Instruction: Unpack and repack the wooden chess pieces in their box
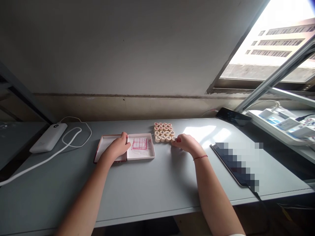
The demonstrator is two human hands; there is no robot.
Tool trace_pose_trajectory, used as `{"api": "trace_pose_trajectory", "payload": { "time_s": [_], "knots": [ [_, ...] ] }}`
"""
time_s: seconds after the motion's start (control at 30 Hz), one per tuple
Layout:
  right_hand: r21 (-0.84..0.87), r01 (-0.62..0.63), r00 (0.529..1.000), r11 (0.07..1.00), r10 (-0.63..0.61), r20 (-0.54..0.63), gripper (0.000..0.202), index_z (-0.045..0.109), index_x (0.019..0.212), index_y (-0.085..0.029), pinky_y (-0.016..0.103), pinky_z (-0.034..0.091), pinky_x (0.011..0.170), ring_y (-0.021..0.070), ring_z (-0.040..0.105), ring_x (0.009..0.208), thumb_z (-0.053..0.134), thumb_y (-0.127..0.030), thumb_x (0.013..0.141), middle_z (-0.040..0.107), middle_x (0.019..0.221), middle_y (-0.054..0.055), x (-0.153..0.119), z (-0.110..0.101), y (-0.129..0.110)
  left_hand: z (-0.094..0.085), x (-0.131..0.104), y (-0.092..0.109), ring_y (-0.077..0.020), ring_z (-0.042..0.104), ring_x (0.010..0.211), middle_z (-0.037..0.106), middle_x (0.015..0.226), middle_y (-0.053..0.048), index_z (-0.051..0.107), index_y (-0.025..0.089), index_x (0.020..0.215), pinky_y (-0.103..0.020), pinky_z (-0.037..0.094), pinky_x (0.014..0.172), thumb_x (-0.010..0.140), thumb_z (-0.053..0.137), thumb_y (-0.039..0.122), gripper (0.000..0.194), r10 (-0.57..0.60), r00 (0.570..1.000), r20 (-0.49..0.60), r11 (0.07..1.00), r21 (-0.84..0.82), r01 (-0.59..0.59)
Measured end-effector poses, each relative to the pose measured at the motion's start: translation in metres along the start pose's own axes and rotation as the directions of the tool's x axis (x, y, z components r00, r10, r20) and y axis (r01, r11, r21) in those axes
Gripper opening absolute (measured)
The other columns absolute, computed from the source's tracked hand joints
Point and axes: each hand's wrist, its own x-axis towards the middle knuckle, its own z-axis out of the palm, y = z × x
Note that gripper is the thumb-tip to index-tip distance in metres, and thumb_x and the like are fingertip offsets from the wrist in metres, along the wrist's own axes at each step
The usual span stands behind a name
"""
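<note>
A flat box (152, 147) lies opened out on the desk, its two shallow white halves side by side. Inside the right half is a red hand-drawn grid (139, 143). My left hand (119, 146) is closed over the box where the halves meet, thumb reaching into the right half. Just right of the box stand several round wooden Chinese chess pieces (162, 132) in close rows, red characters at the back and dark ones in front. With fingertips pinched, my right hand (187, 143) grips the chess piece (174, 139) at the front right corner of the group.
At the left lies a white power bank (49, 138) with a looping white cable (73, 139). A tablet (232, 164) lies on the desk (152, 186) right of my right arm. Farther back are a dark phone (232, 116) and a white rack (275, 127) under a metal frame.
</note>
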Motion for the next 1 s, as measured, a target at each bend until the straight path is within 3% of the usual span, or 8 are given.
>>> {"api": "trace_pose_trajectory", "payload": {
  "time_s": [0.17, 0.27, 0.33, 0.4, 0.47, 0.53, 0.73, 1.0],
  "knots": [
    [-0.003, -0.008, 1.000, 1.000, 0.008, 0.001, 0.024, 0.048, 0.055, -0.020, 0.025, 0.029, 0.049, 0.0138, 0.046, 0.052, 0.055, -0.031, 0.075, 0.057, 0.059, 0.004, -0.004, -0.005, 0.002, 0.007, 0.005, -0.004, -0.0192, 0.052, 0.050, 0.051, 0.058, 0.003, 0.040, 0.020, 0.109, -0.026, 0.026, 0.048, 0.083, 0.041, 0.025, 0.026, 0.033, 0.999, -0.032, 0.999, 0.002, -0.033],
    [-0.003, 0.023, 0.998, 1.000, -0.024, -0.063, 0.023, 0.048, 0.056, -0.021, 0.026, 0.029, 0.049, 0.0145, 0.047, 0.052, 0.054, -0.029, 0.076, 0.056, 0.058, 0.003, -0.011, -0.009, -0.003, 0.010, 0.005, -0.004, -0.0193, 0.052, 0.049, 0.050, 0.056, 0.003, 0.041, 0.021, 0.108, -0.026, 0.025, 0.047, 0.083, 0.041, 0.023, 0.025, 0.045, 0.998, -0.049, 0.999, -0.010, -0.045],
    [0.045, 0.132, 0.981, 0.990, -0.124, -0.149, 0.020, 0.052, 0.063, -0.021, 0.025, 0.031, 0.051, 0.0150, 0.050, 0.056, 0.049, -0.027, 0.081, 0.058, 0.063, 0.003, -0.016, -0.008, -0.017, 0.011, 0.005, -0.002, -0.0200, 0.052, 0.049, 0.049, 0.055, 0.003, 0.042, 0.021, 0.107, -0.026, 0.025, 0.047, 0.083, 0.040, 0.022, 0.024, 0.048, 0.998, -0.049, 0.999, -0.015, -0.048],
    [0.088, 0.306, 0.932, 0.948, -0.279, -0.231, 0.016, 0.057, 0.077, -0.020, 0.024, 0.036, 0.057, 0.0154, 0.056, 0.066, 0.044, -0.024, 0.086, 0.064, 0.077, 0.004, -0.020, 0.000, -0.041, 0.011, 0.003, 0.000, -0.0209, 0.053, 0.050, 0.050, 0.055, 0.003, 0.042, 0.021, 0.106, -0.026, 0.025, 0.047, 0.083, 0.040, 0.021, 0.023, 0.048, 0.998, -0.045, 0.999, -0.020, -0.048],
    [0.044, 0.458, 0.869, 0.888, -0.437, -0.233, 0.018, 0.059, 0.093, -0.020, 0.024, 0.040, 0.063, 0.0169, 0.060, 0.080, 0.041, -0.022, 0.089, 0.065, 0.095, 0.007, -0.022, 0.012, -0.069, 0.011, 0.002, 0.003, -0.0217, 0.055, 0.052, 0.053, 0.057, 0.002, 0.043, 0.021, 0.105, -0.026, 0.027, 0.047, 0.083, 0.040, 0.021, 0.022, 0.048, 0.998, -0.043, 0.999, -0.019, -0.049],
    [-0.075, 0.504, 0.843, 0.860, -0.509, -0.175, 0.021, 0.058, 0.100, -0.018, 0.025, 0.042, 0.063, 0.0197, 0.062, 0.086, 0.040, -0.019, 0.090, 0.064, 0.102, 0.011, -0.020, 0.024, -0.094, 0.010, 0.000, 0.006, -0.0221, 0.056, 0.055, 0.055, 0.060, 0.000, 0.043, 0.021, 0.105, -0.026, 0.027, 0.048, 0.084, 0.040, 0.020, 0.022, 0.049, 0.998, -0.049, 0.999, -0.005, -0.050],
    [-0.246, 0.321, 0.937, 0.914, -0.345, -0.061, 0.021, 0.053, 0.104, -0.011, 0.026, 0.044, 0.056, 0.0228, 0.066, 0.077, 0.041, -0.008, 0.086, 0.063, 0.096, 0.016, -0.012, 0.040, -0.131, 0.009, -0.002, 0.008, -0.0214, 0.059, 0.059, 0.059, 0.063, -0.001, 0.043, 0.019, 0.107, -0.024, 0.028, 0.048, 0.084, 0.040, 0.018, 0.023, 0.065, 0.997, -0.051, 0.998, 0.020, -0.065],
    [-0.091, 0.281, 0.955, 0.956, -0.287, -0.074, 0.025, 0.053, 0.100, -0.011, 0.028, 0.044, 0.060, 0.0220, 0.064, 0.076, 0.041, -0.003, 0.080, 0.065, 0.093, 0.015, -0.009, 0.040, -0.135, 0.012, 0.002, 0.005, -0.0225, 0.062, 0.067, 0.064, 0.073, -0.005, 0.044, 0.018, 0.113, -0.025, 0.031, 0.051, 0.086, 0.039, 0.021, 0.027, 0.082, 0.996, -0.042, 0.997, 0.009, -0.082]
  ]
}}
